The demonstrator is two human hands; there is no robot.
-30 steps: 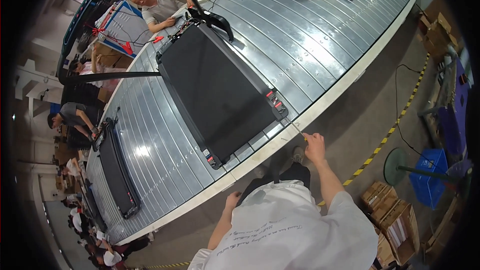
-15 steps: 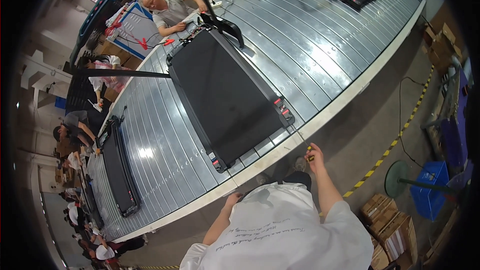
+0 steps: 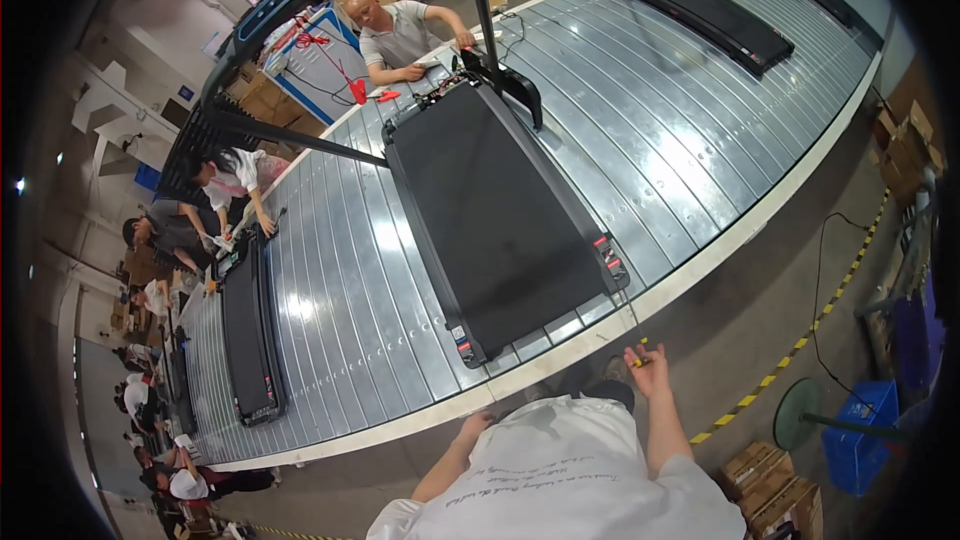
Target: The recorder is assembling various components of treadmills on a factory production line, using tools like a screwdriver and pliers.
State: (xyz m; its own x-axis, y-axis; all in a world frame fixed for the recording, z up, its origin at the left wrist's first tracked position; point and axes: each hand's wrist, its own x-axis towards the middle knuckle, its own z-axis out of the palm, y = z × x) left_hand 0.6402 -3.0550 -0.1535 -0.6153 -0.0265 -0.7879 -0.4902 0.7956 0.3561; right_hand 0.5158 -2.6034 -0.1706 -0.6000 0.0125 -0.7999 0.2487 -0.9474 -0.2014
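We locate the treadmill [image 3: 490, 210] at the middle of the slatted metal table [image 3: 640, 155], belt side up, with its rear end toward us and near the table's pale edge. We hold a thin hand tool [image 3: 643, 343] with a yellow-and-black handle in the right hand [image 3: 651, 370]; the grip is loose, with the fingers partly spread around the handle. We direct the tool's shaft at the right rear end cap [image 3: 611, 262] of the treadmill; we cannot tell whether the tip is seated in it. We keep the left hand [image 3: 478, 427] beside the table's near edge, with its fingers drawn together; we cannot tell whether it touches the edge or grips anything.

At the front end of the treadmill, we note a co-worker [image 3: 405, 35] leaning over the far side of the table, near red clips [image 3: 388, 96]. To the left, we see a second treadmill [image 3: 250, 340] with two people at its front end. On the floor to the right, we find striped tape [image 3: 815, 330], a blue crate [image 3: 860, 440] and cartons [image 3: 765, 480].
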